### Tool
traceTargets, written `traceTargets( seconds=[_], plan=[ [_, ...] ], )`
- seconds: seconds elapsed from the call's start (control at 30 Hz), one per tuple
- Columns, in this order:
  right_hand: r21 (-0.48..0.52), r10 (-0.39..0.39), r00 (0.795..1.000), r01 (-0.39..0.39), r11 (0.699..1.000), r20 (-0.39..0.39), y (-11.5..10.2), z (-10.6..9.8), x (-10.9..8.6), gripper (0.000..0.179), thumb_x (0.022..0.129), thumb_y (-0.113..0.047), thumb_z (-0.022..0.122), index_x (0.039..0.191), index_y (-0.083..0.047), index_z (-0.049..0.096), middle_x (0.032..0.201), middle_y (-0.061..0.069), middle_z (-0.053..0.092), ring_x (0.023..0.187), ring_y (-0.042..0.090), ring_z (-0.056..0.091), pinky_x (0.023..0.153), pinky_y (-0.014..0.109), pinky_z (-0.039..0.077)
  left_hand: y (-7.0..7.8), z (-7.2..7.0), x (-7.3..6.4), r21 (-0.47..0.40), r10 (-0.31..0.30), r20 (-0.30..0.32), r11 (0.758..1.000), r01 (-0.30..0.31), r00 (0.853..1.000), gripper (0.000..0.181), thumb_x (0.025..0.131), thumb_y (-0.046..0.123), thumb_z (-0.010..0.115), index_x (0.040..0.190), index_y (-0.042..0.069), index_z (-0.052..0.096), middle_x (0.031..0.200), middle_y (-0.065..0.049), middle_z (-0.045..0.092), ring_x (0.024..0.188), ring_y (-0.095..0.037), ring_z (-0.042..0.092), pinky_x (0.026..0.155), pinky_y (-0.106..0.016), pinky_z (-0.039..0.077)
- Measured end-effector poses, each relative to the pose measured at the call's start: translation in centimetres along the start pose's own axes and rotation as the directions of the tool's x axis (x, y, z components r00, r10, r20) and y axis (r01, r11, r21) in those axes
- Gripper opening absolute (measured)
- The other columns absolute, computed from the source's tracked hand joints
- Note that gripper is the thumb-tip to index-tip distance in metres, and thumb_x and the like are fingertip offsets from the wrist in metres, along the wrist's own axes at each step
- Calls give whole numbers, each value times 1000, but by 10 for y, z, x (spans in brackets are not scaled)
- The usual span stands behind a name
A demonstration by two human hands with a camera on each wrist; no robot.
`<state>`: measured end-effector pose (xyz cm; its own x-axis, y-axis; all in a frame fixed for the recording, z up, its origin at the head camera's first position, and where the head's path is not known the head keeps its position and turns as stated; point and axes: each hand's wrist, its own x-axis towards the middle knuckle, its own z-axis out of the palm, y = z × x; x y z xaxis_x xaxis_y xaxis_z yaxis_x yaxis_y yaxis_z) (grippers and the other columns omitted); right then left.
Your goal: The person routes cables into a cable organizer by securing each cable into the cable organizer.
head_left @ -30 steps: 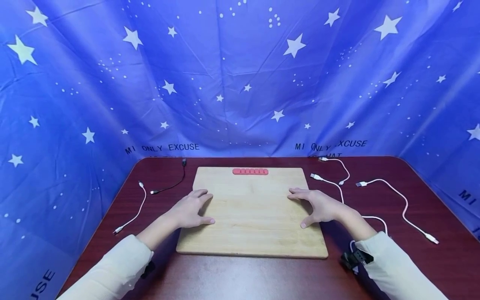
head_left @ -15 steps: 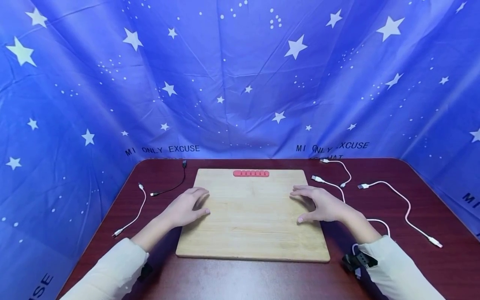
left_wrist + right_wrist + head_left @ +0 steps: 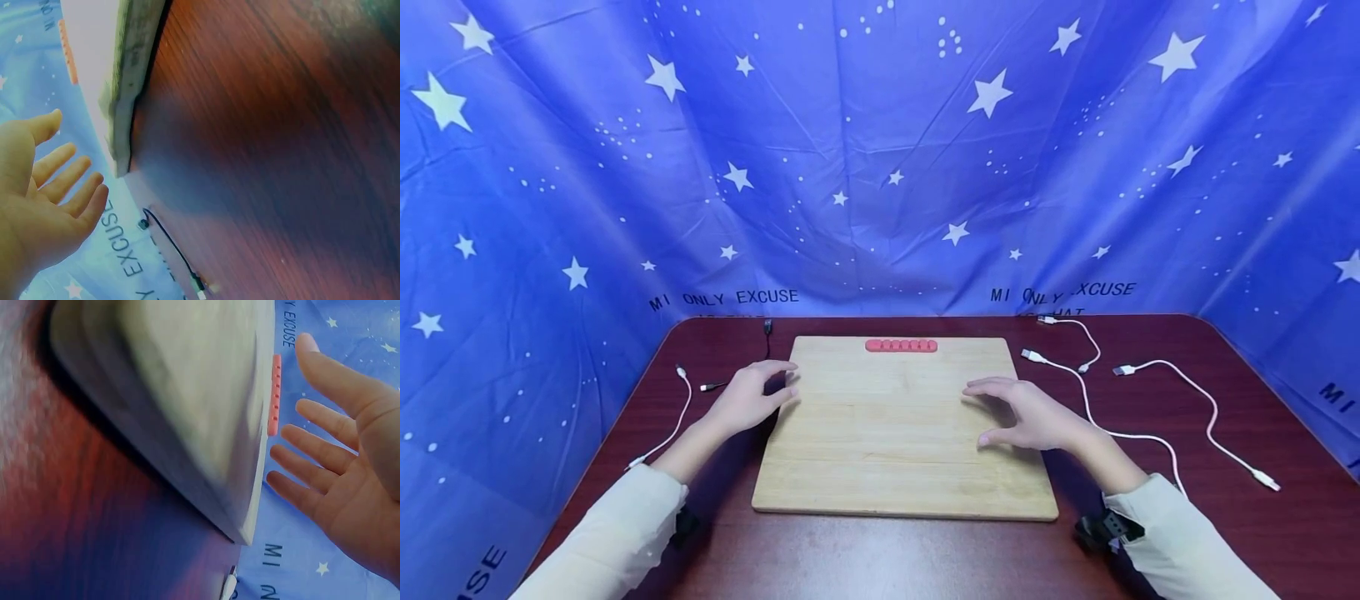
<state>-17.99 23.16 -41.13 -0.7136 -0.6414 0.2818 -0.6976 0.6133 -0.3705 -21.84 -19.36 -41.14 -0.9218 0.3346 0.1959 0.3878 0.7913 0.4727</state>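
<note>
A pale wooden board (image 3: 887,442) lies flat in the middle of the dark red table. On its far edge sits a red cable organizer (image 3: 901,346) with a row of slots. My left hand (image 3: 748,400) hovers by the board's left edge, holding nothing, its fingers relaxed and apart; in the left wrist view the palm (image 3: 44,219) is bare. Over the board's right side floats my right hand (image 3: 1030,415), also without anything in it, thumb and fingers spread. A short black USB cable (image 3: 767,342) lies nearest my left hand and is partly hidden by it.
A short white cable (image 3: 685,408) lies on the table's left. To the right are a short white cable (image 3: 1090,337), a longer white cable (image 3: 1078,375) running partly behind my right forearm, and another white cable (image 3: 1210,408). A blue star-printed curtain (image 3: 880,150) surrounds the table.
My left hand has moved left and away from me, off the board toward the black cable. The right hand has shifted slightly left over the board. The board and organizer stay put.
</note>
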Motion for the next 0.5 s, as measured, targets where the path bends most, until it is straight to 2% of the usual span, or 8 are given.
traceTargets(
  seconds=[0.17, 0.27, 0.5],
  plan=[
    [31, 8, 1000, -8, 999, 17, -6, 6, 3, 59, 71, -22, 84, 123, -3, 62, 124, 12, 66, 118, 30, 61, 102, 48, 49, -4, -5, 1, -7, -30, -34, 1000, 30, 999, 40, 87, 19, 67, 122, 2, 62, 125, -20, 64, 120, -40, 57, 99, -55, 49],
    [50, 12, 1000, -13, 999, 20, -9, 9, 5, 58, 73, -19, 83, 124, -3, 61, 124, 11, 66, 118, 29, 61, 103, 47, 49, -6, -8, 2, -13, -55, -29, 998, 54, 998, 43, 89, 20, 65, 125, -1, 59, 127, -23, 62, 119, -41, 56, 98, -56, 49],
    [60, 22, 1000, -23, 998, 12, -20, 15, 10, 55, 75, -18, 81, 124, -4, 61, 124, 9, 67, 118, 27, 61, 104, 45, 49, -16, -13, 9, -36, -155, 4, 987, 155, 988, 46, 91, 20, 62, 130, -3, 54, 130, -24, 60, 118, -40, 57, 101, -54, 49]
  ],
)
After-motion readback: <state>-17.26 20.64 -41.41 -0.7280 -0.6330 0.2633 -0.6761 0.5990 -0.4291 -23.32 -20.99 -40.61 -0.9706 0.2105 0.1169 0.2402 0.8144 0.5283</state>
